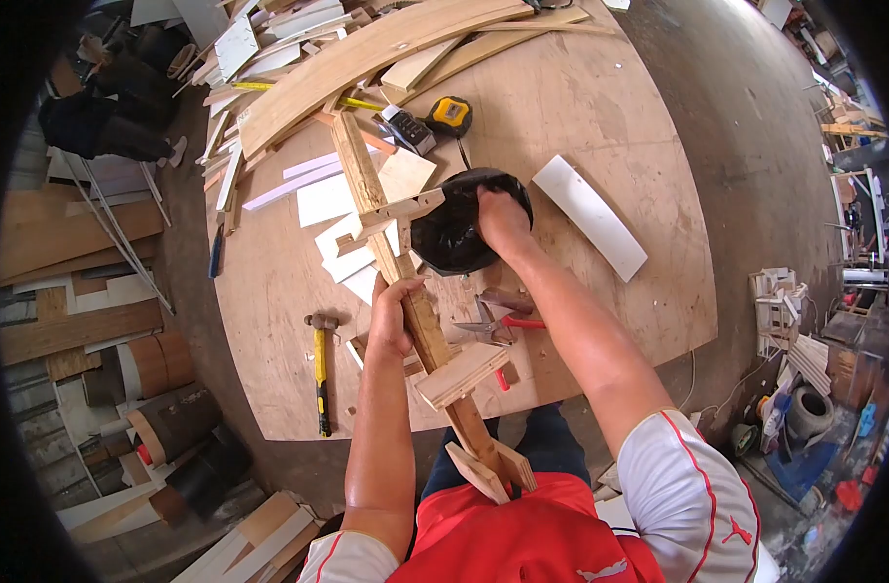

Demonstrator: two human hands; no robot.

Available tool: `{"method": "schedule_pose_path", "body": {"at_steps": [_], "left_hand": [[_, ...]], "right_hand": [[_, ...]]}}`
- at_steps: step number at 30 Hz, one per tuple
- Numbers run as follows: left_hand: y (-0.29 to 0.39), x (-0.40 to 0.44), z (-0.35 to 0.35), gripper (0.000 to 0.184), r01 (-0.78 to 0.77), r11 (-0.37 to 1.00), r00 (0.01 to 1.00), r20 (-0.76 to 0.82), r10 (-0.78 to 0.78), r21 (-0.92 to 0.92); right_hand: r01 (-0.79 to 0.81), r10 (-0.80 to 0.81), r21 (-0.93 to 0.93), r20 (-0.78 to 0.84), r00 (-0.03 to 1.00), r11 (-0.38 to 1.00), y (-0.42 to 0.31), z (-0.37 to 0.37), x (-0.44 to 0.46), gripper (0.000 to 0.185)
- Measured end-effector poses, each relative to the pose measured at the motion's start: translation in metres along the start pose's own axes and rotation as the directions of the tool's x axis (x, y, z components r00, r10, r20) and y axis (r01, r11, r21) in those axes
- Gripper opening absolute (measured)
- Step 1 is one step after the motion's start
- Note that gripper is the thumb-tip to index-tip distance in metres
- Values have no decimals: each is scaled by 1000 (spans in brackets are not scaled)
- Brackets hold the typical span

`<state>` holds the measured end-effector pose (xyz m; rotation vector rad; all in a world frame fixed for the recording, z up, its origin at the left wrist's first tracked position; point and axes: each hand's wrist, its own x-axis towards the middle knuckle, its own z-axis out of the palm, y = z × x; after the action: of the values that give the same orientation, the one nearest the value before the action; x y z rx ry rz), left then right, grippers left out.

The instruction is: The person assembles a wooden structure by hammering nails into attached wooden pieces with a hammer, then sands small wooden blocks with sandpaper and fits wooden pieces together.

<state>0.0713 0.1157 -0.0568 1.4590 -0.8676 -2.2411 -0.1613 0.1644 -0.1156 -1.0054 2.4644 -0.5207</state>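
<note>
Head view: left hand grips wooden post, slanting from far counter to lap. Right hand inside black bowl; fingers hidden, grip unclear. Best brace post, lift fingers clear of rim. Crosspiece crowds bowl's left; snips near, hammer left.
</note>
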Motion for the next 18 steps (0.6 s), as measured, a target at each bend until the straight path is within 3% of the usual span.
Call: {"method": "schedule_pose_path", "body": {"at_steps": [3, 6, 12, 15, 18], "left_hand": [[1, 1, -2, 44, 4, 1000, 1000, 12, -4, -3], [0, 1, -1, 43, 13, 1000, 1000, 21, -13, -10], [-4, 4, -2, 43, 5, 1000, 1000, 31, -4, -22], [0, 0, 0, 43, 12, 1000, 1000, 27, -12, -14], [2, 0, 1, 43, 16, 1000, 1000, 22, -16, -13]], "right_hand": [[223, -223, -13, -95, 970, 975, 0, 1, -4, 19], [277, -279, -106, 0, 960, 955, 5, 14, 1, 16], [219, -218, -116, 15, 976, 969, 0, 14, 0, 16], [253, -253, -5, -100, 962, 967, 8, 14, -4, 18], [58, -45, 196, -73, 996, 979, 5, 8, -8, 14]]}}
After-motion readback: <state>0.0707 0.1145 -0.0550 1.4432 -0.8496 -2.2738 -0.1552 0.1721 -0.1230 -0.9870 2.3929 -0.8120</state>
